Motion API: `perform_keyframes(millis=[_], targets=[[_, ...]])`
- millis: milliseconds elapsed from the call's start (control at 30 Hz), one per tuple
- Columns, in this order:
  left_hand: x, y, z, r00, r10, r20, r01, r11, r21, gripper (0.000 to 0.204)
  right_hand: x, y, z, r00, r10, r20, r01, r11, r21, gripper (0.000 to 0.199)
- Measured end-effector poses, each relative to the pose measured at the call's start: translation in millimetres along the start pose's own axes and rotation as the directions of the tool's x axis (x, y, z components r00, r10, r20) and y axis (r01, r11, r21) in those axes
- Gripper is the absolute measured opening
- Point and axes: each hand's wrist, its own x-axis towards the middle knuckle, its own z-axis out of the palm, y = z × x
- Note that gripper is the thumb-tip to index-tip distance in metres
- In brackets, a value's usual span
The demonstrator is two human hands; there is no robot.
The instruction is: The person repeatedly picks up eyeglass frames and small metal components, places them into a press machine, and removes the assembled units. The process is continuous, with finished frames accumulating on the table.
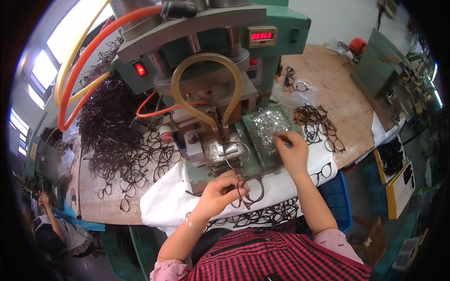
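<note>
My left hand [219, 195] is closed around a dark eyeglass frame [261, 191], which it holds low in front of the green press. A round rim [237, 167] shows just beyond that hand, over the metal block [227, 151] under the press head; I cannot tell if it belongs to the held frame. My right hand [294, 152] is at the right edge of a green tray [253, 149] with many small shiny metal pieces [269, 125]. Its thumb and fingertips are pinched together, and whatever is between them is too small to make out.
The press [206, 70], with orange and yellow hoses, fills the middle back. Tangled eyeglass frames [105, 117] are heaped at left; more [318, 122] lie at right. A white cloth [164, 196] covers the table's front. Frames [262, 215] gather before my body. A blue crate [338, 201] stands right.
</note>
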Motion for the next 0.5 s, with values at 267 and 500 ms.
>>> perform_keyframes(millis=[267, 500], targets=[[-84, 5, -40, 0.914, -0.008, -0.407, 0.008, 1.000, -0.002, 0.007, -30, -21, -43, 0.990, 0.096, 0.099, -0.115, 0.971, 0.208, 0.012], [-20, 27, -80, 0.617, 0.358, -0.700, -0.342, 0.924, 0.171, 0.007, 33, -100, 25, 0.935, -0.153, 0.320, 0.021, 0.924, 0.383, 0.026]])
